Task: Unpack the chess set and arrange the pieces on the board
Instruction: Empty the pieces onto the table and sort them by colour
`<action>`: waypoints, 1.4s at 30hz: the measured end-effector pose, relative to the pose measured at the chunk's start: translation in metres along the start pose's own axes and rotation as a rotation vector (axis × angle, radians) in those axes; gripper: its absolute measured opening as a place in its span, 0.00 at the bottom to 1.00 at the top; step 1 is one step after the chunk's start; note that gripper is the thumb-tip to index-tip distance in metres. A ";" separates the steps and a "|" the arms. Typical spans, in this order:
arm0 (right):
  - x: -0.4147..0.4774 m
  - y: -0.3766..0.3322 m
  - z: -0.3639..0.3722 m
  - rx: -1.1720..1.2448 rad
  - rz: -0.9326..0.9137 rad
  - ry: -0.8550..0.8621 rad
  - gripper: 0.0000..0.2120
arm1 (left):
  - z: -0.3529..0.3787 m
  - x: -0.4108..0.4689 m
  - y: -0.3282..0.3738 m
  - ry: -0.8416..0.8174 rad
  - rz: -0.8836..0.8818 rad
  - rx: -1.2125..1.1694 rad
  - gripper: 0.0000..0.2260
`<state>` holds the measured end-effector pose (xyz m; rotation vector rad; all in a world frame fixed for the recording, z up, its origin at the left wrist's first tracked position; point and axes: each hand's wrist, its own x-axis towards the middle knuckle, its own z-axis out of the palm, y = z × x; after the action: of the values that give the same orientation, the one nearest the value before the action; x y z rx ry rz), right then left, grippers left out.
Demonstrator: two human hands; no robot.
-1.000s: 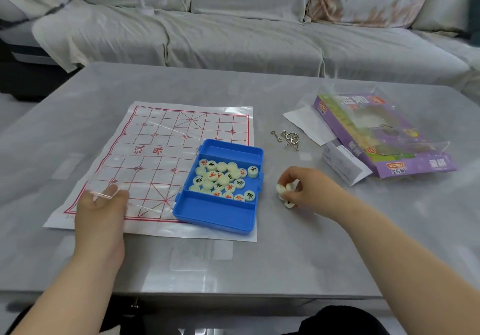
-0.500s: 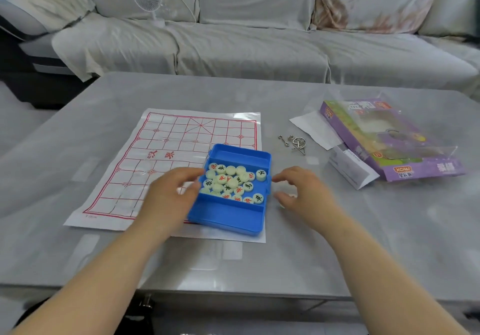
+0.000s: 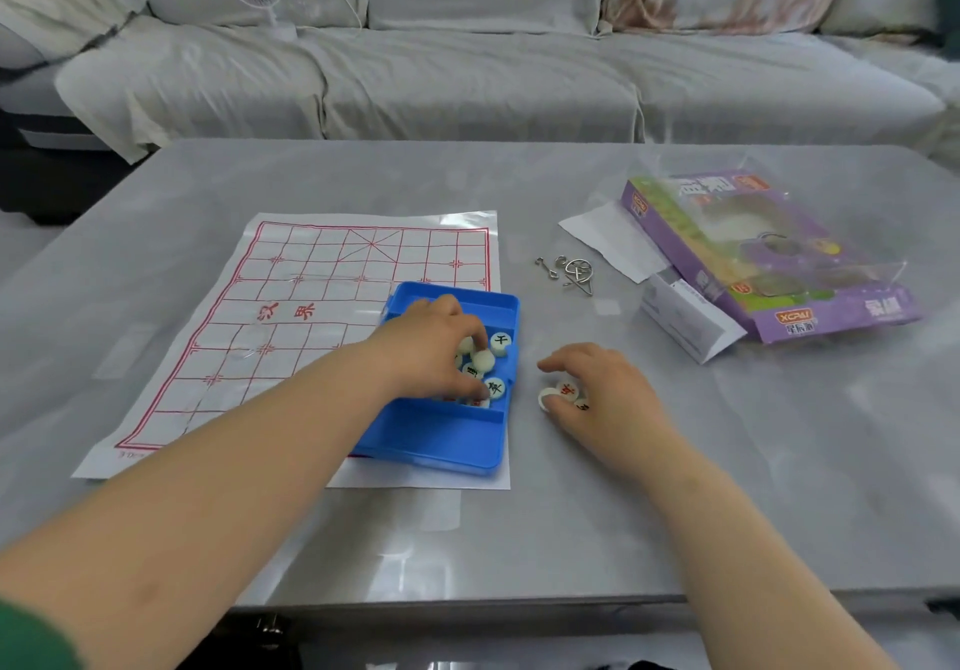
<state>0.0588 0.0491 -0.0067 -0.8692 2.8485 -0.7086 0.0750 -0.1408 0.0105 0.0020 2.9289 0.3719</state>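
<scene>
My left hand (image 3: 431,352) curls its fingers round pieces (image 3: 496,387) inside the blue box (image 3: 441,440). Just right of them, my right hand (image 3: 608,394) cups a few more against the table (image 3: 571,539). The box lies lengthwise away from me, on the board (image 3: 311,274).

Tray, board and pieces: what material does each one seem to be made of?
Tray: likely moulded plastic, with uniform, slightly glossy blue walls. Board: a thin sheet of paper or plastic, lying flat with creases and a sheen; which of the two is unclear. Pieces: pale, smooth discs with printed characters, probably plastic.
</scene>
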 end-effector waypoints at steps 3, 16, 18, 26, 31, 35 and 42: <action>-0.002 0.002 0.000 -0.040 0.004 -0.027 0.15 | 0.000 0.000 -0.001 0.028 0.013 -0.022 0.17; 0.008 -0.011 0.002 -0.007 -0.031 0.049 0.14 | 0.004 -0.004 -0.007 0.173 0.010 -0.105 0.10; 0.011 -0.015 0.002 0.006 -0.049 0.060 0.14 | 0.005 -0.005 -0.010 0.206 -0.013 -0.151 0.10; 0.035 -0.046 0.002 -0.102 -0.085 -0.042 0.15 | -0.006 -0.017 -0.020 0.380 -0.156 -0.439 0.09; 0.057 -0.067 0.009 -0.539 -0.082 -0.212 0.07 | -0.010 -0.028 -0.033 0.404 -0.174 -0.492 0.08; 0.061 -0.077 0.011 -0.645 -0.106 -0.240 0.06 | -0.006 -0.033 -0.039 0.377 -0.195 -0.498 0.09; 0.055 -0.067 -0.003 -0.286 -0.084 -0.240 0.08 | -0.011 -0.039 -0.029 0.372 -0.158 -0.542 0.07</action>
<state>0.0463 -0.0292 0.0290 -1.0366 2.7461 -0.1856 0.1117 -0.1730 0.0208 -0.4113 3.0359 1.2385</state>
